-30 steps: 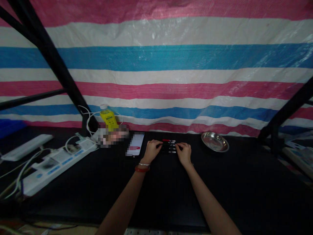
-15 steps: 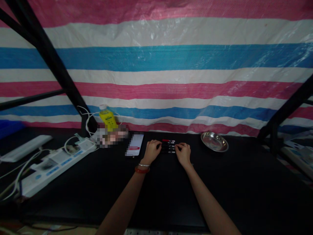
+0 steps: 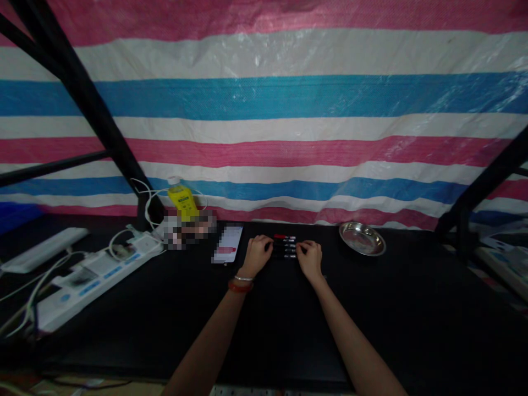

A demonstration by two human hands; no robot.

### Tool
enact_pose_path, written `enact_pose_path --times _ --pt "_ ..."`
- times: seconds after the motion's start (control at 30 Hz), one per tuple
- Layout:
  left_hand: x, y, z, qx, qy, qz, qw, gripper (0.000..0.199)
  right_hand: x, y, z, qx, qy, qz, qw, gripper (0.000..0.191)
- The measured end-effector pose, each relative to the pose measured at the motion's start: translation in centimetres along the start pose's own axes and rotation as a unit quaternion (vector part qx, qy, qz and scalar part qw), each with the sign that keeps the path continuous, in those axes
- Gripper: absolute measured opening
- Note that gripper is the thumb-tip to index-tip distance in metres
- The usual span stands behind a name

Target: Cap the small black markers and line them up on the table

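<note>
Several markers lie side by side in a short stack on the black tabletop (image 3: 272, 324), a red marker (image 3: 284, 237) farthest from me and black markers (image 3: 284, 251) nearer. At their left ends, my left hand (image 3: 258, 254) is closed with thumb and fingers pinched together against a black marker. My right hand (image 3: 310, 258) pinches at the right ends in the same way. The fingertips partly cover the ends, so which black marker each touches is hard to tell. A silvery bangle and a reddish one circle my left wrist.
A phone (image 3: 228, 243) lies left of my left hand. Beyond it stands a yellow bottle (image 3: 183, 201) near blurred items. A white power strip (image 3: 99, 283) with cables is at the left, a round metal dish (image 3: 362, 240) at the right. Striped sheeting (image 3: 264, 126) hangs behind.
Almost nothing differs. The markers and both hands appear shifted very slightly to the right; both hands keep the same pinched pose at the marker ends.
</note>
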State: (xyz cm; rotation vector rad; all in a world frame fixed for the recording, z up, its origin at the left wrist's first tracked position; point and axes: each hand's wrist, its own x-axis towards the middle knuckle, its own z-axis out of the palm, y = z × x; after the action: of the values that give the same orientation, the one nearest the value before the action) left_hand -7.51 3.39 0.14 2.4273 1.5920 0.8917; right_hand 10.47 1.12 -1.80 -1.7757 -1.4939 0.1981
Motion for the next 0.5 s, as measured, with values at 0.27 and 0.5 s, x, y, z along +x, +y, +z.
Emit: enact_pose_path --times 0.27,0.5 --pt "-0.02 -0.13 0.11 -0.004 0.0 0.001 1.0 0.018 -0.07 -0.02 0.02 0.002 0.001 0.0 1.0 0.025" --pt "-0.08 -0.13 0.16 -0.003 0.005 0.005 1.0 0.019 0.04 0.61 0.74 0.055 0.041 -0.015 0.998 0.024"
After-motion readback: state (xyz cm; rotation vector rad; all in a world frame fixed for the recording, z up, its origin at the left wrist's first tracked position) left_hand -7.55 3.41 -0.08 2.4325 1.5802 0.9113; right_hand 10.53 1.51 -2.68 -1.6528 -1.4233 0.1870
